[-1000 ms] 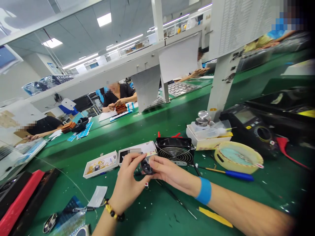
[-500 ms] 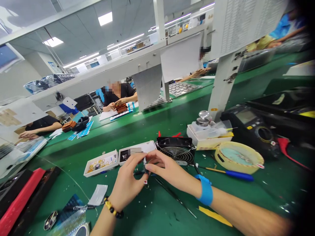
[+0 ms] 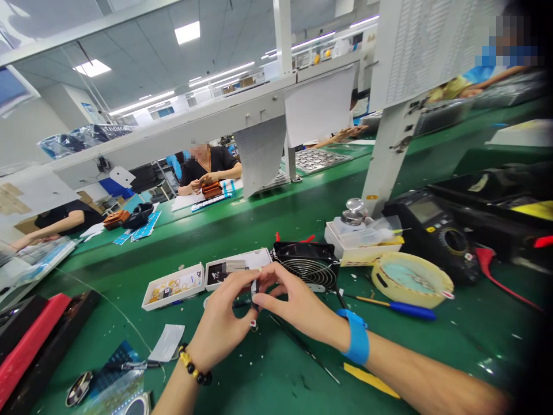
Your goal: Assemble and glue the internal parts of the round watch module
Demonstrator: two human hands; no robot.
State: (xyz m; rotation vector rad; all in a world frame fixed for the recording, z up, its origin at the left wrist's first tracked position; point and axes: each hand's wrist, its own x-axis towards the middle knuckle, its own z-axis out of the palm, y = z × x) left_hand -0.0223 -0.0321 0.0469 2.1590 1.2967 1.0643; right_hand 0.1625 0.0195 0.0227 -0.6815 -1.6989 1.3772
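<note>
My left hand (image 3: 220,317), with a beaded bracelet at the wrist, pinches a small dark and silver part (image 3: 254,292). From the other side, the fingertips of my right hand (image 3: 298,297) close on the same part. Its kind is unclear, as my fingers cover most of it. A blue strap (image 3: 358,337) circles my right wrist. Below my hands, thin dark tweezers (image 3: 311,353) lie on the green bench. Just behind them stand a white tray of small yellow rings (image 3: 173,288) and a second white tray (image 3: 258,257), partly hidden by my fingers.
A black fan (image 3: 306,262) sits behind my right hand. Further right are a round yellow dish (image 3: 410,282), a blue-handled tool (image 3: 412,310) and a black meter-like device (image 3: 436,230). A red-and-black case (image 3: 37,337) lies left. Co-workers sit across the bench.
Both hands stay together on the small part, which seems slightly turned. The view has shifted a little, and the right-hand bench items appear further left.
</note>
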